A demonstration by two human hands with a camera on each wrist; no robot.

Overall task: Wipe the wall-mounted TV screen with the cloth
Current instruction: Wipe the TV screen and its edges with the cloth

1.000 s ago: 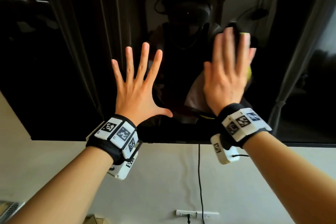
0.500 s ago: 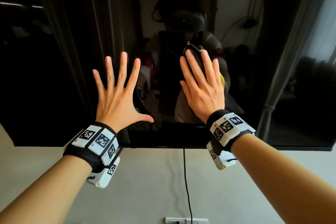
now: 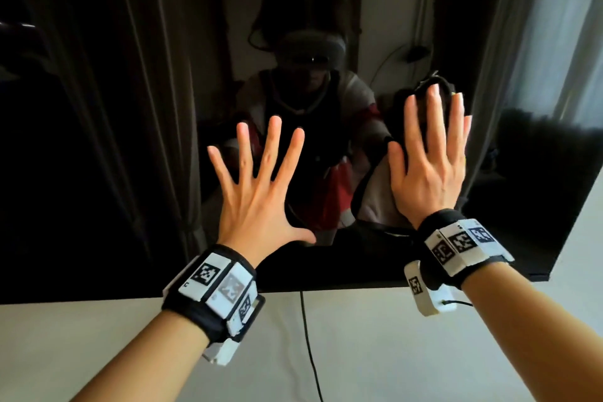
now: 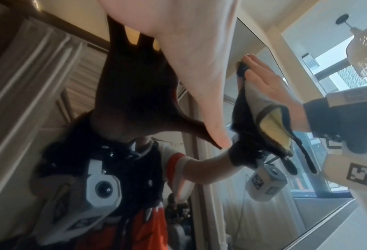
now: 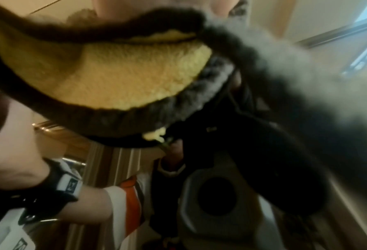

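The wall-mounted TV screen [image 3: 98,140] is dark and mirrors the person and the room. My left hand [image 3: 264,173] lies flat on the glass with its fingers spread wide and holds nothing; its palm [image 4: 189,59] fills the top of the left wrist view. My right hand [image 3: 430,147] presses the cloth [image 3: 373,202] flat against the screen with straight fingers, near the right side. The cloth [image 4: 270,125] is grey with a dark hem and a yellow inner face [image 5: 124,76]. It hangs loose below the right hand [image 4: 268,84].
A white wall [image 3: 408,352] runs below the TV's bottom edge. A thin black cable [image 3: 308,336] hangs down it from the middle of the set. The TV's right edge [image 3: 567,222] is a hand's width right of my right hand.
My right hand slid the cloth left toward the screen's middle, then back right to where it now is. The left hand stayed spread flat on the glass.
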